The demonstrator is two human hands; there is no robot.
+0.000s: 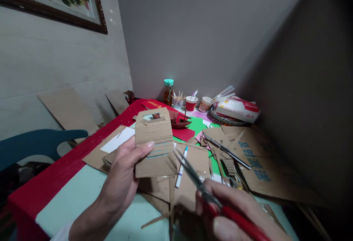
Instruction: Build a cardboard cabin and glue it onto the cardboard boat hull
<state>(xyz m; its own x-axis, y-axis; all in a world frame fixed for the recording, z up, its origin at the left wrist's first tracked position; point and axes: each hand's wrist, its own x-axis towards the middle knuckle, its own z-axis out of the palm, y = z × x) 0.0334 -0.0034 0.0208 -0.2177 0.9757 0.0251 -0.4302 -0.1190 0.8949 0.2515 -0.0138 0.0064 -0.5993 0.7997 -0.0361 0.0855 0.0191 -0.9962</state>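
Holding: left hand [124,171], grip pinching cardboard cutout [155,143] at its left edge; right hand [237,215], grip around red-handled scissors [204,186], blades at cutout's lower right edge; desk [82,193] bare below left grip.

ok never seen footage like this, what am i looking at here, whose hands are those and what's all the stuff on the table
There is no machine here. A person wears a camera on the head, so the single picture looks forward and down at that person's own two bare hands.

The left hand holds up a cardboard piece with a small window cut near its top, thumb pressed on its front. The right hand grips red-handled scissors, their blades pointing up toward the cardboard's lower right edge.

Below lies a table with a pale top and red border, littered with cardboard scraps. A blue-capped marker lies behind the blades, a second pair of scissors farther right. At the back stand a bottle with a teal cap, a red cup and a tissue pack.
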